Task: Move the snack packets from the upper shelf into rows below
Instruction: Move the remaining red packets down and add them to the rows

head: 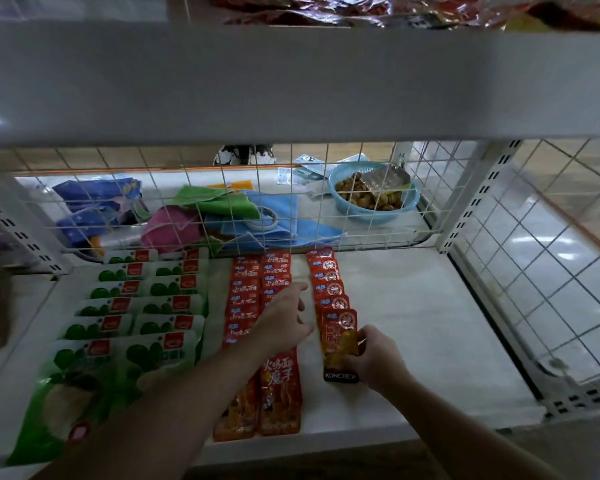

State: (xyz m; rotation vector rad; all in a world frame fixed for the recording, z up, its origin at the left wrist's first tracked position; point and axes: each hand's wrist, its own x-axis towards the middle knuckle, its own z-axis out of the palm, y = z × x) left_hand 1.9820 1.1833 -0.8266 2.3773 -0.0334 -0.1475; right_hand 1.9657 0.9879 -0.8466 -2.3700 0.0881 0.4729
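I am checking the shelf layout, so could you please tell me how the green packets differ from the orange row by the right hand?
The green packets are wide, white and green, in two rows; the orange row is narrow, red-orange, single. The right hand pinches the orange row's front packet; no hand touches the green packets. Both lie overlapped, front to back, on the lower shelf.

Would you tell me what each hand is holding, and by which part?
The right hand pinches the front orange packet by its lower right edge; the left hand holds nothing.
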